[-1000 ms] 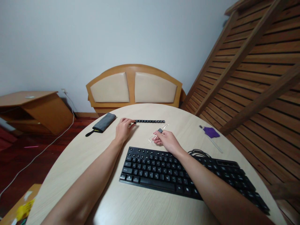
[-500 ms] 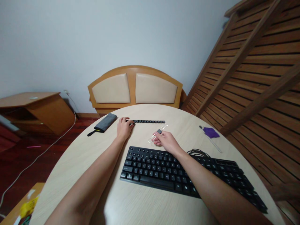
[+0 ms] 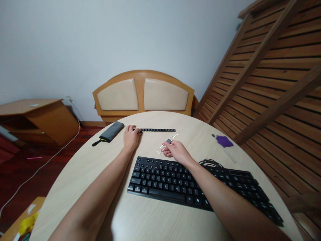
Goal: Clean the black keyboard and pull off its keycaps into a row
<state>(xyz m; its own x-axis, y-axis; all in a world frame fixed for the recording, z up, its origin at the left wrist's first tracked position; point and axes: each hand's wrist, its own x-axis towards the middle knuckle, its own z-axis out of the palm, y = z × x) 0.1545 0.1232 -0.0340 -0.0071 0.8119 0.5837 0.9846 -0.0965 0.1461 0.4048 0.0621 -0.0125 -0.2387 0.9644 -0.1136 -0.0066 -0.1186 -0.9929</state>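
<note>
Thumb and fingers of the right grip [image 3: 177, 150] are pinching the dark grey block of a wire tool [image 3: 169, 141], whose thin loops stick out on either side. Farther across and to the left, the left grip [image 3: 130, 137] rests with its back upward, fingers bent at the left end of a straight row of black keycaps [image 3: 157, 130]. Its fingertips touch something dark there, though from where I stand I can't tell whether they are pinching it.

Closer to the person lies a black keyboard [image 3: 160, 182], the right forearm crossing above it, with a coiled cable [image 3: 210, 163] along its far edge. Left of the left grip sits a grey pouch [image 3: 112, 132] with a black strap. Over at the right side of the pale counter [image 3: 82, 174] lies a purple cloth [image 3: 224, 141], a slim rod [image 3: 227, 153] beside it. Beyond stands a headboard [image 3: 140, 93] with two cream panels.
</note>
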